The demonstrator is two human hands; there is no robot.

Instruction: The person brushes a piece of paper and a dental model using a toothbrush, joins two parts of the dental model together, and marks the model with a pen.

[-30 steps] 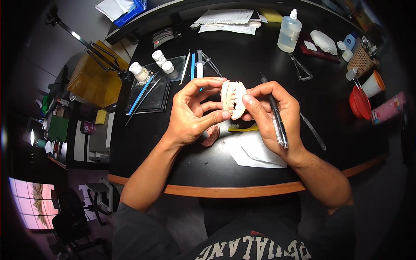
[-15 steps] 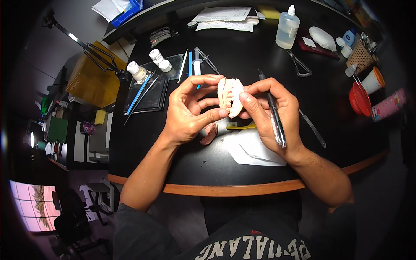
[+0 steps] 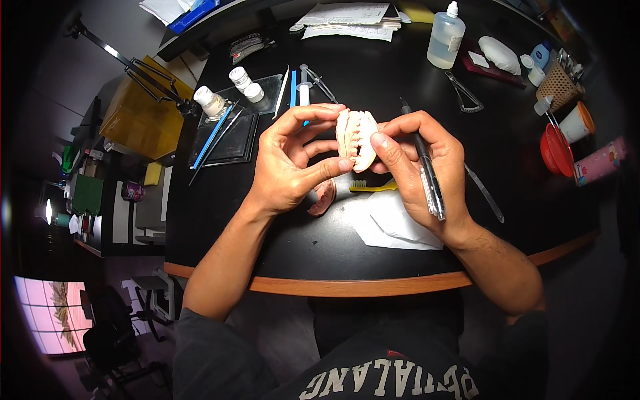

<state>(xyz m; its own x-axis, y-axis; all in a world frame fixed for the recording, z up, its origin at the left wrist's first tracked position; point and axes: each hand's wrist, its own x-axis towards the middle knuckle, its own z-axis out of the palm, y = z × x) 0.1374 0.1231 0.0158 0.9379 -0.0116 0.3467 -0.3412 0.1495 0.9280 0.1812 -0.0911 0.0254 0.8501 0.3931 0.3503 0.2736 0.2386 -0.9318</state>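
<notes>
Two cream dental casts stand face to face between my hands, held above the black table. My left hand point(image 3: 287, 153) pinches the left cast point(image 3: 345, 137) between thumb and fingers. On the other side, my right hand point(image 3: 420, 173) grips the right cast point(image 3: 367, 143) with thumb and forefinger. A dark pen point(image 3: 427, 167) with a clear end also rests in that right hand, across the palm. The rows of teeth meet or nearly meet; a dark gap shows between them lower down. Beneath the hands lie a pink arch-shaped piece point(image 3: 323, 199), a yellow toothbrush point(image 3: 373, 187) and white paper point(image 3: 390, 223).
At the left, small white jars point(image 3: 210, 101) and blue-handled tools point(image 3: 217, 137) sit by dark plates. A syringe point(image 3: 304, 93) lies beyond my left hand. Farther right stand a clear bottle point(image 3: 445, 37), a metal caliper point(image 3: 465, 93), a red bowl point(image 3: 556, 150) and a wicker holder point(image 3: 559, 85).
Both hands have risen slightly in the picture with the casts, and the right hand has shifted a little rightward. The grips look the same.
</notes>
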